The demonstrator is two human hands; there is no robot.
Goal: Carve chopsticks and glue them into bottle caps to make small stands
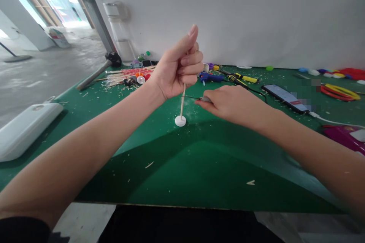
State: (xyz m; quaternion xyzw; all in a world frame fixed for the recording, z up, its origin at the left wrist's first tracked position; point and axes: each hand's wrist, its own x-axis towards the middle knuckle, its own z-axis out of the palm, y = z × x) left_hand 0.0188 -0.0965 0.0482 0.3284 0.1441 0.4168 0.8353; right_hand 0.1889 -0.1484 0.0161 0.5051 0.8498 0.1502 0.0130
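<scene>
My left hand (182,62) is wrapped round the upper part of a thin wooden stick (183,104), with the thumb pointing up. The stick stands nearly upright, its lower end on a small white round cap (180,122) on the green table (199,167). In my right hand (228,100) is a small knife (209,100) with a greyish handle, mostly hidden by the fingers. Its thin dark blade reaches left to the stick just under my left fist; whether it cuts in, I cannot tell. Pale shavings lie about the cap.
Behind my left forearm lie a hammer (95,73) and several red-wrapped sticks (131,73). A blue glue gun (211,77) is beyond my hands. On the right are a phone (285,97) with a white cable and red-yellow-handled pliers (339,92). A white case (28,131) sits left.
</scene>
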